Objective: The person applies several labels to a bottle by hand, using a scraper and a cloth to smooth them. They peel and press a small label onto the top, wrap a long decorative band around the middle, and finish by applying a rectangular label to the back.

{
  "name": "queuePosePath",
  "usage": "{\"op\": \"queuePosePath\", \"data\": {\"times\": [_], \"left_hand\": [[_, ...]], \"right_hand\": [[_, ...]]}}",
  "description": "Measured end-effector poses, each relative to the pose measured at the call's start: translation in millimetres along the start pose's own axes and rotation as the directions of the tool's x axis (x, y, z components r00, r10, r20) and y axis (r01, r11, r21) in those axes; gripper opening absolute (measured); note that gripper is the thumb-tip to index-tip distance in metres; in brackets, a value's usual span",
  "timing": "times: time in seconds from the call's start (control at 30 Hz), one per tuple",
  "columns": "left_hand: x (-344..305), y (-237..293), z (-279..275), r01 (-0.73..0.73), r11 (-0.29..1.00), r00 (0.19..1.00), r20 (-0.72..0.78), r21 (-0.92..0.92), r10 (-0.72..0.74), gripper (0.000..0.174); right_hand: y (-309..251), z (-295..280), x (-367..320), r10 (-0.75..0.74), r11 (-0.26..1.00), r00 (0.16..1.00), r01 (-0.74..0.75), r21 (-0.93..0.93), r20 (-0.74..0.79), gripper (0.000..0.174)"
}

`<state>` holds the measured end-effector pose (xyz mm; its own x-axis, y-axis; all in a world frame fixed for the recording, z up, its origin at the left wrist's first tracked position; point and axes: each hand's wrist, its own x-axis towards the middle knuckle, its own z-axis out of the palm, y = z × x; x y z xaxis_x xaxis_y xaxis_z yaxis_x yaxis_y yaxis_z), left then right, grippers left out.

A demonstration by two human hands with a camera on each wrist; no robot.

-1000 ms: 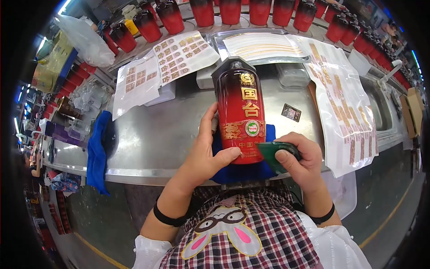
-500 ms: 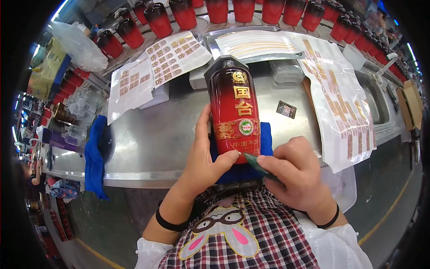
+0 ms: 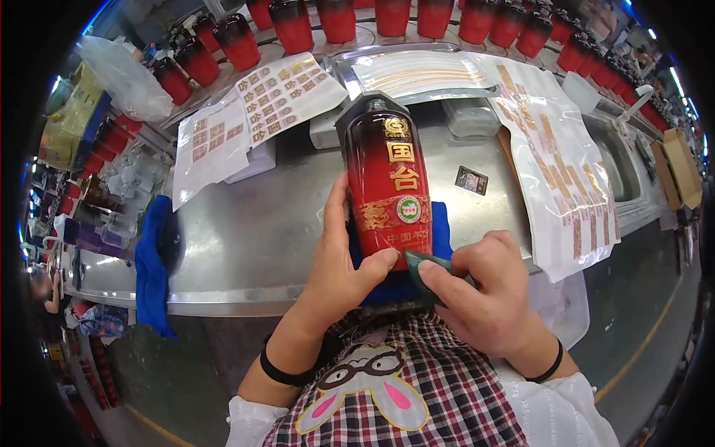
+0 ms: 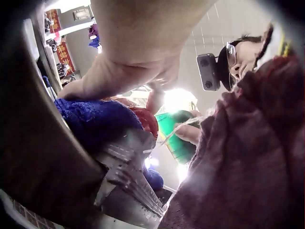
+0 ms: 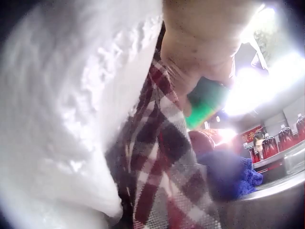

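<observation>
Firmly, the left grip (image 3: 331,264) holds a red-and-black bottle (image 3: 378,177) low on its side, above a blue cloth (image 3: 442,227); the right grip (image 3: 488,289) pinches a green scraper (image 4: 180,149) beside its base. Likely heavy, slick and breakable, it suits a broad body hold. Beyond both, a metal tray (image 3: 477,94) carries gold-striped sheets (image 3: 406,73).

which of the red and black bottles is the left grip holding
The nearest bottle, gold characters facing up, resting on a blue cloth, with the left grip on its lower end; the other bottles stand farther off.
</observation>
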<state>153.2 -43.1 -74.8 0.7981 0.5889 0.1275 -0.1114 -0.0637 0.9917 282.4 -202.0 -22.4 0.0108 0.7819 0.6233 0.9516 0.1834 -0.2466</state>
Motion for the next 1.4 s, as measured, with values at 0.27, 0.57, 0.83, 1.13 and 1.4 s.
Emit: {"op": "queuePosePath", "data": {"times": [0.27, 0.57, 0.83, 1.13, 1.4], "left_hand": [[-0.1, -4.2, -1.8, -0.028, 0.999, 1.0, 0.009, 0.016, 0.028, 0.096], [-3.0, -5.9, -5.9, -0.03, 0.998, 0.999, 0.019, -0.051, 0.031, 0.095], [-6.2, -4.4, -7.1, -0.045, 0.997, 0.999, 0.002, -0.064, 0.045, 0.091], [-8.8, -9.7, -8.0, -0.008, 0.981, 0.999, -0.033, -0.194, 0.001, 0.087], [-9.7, -17.5, 3.1, -0.096, 0.992, 0.995, -0.035, 0.079, 0.099, 0.088]], "right_hand": [[1.7, -8.3, -0.9, 0.18, 0.98, 0.983, -0.181, 0.081, 0.022, 0.034], [-0.8, -5.1, 1.3, 0.505, 0.734, 0.833, -0.552, 0.397, 0.225, 0.02], [-3.1, -0.3, 5.9, 0.551, 0.655, 0.792, -0.606, 0.451, 0.263, 0.019], [-2.8, 6.8, 14.2, 0.433, 0.754, 0.864, -0.504, 0.421, 0.257, 0.018], [11.8, 4.7, 1.2, 0.626, 0.528, 0.728, -0.66, 0.534, 0.28, 0.019]]}}
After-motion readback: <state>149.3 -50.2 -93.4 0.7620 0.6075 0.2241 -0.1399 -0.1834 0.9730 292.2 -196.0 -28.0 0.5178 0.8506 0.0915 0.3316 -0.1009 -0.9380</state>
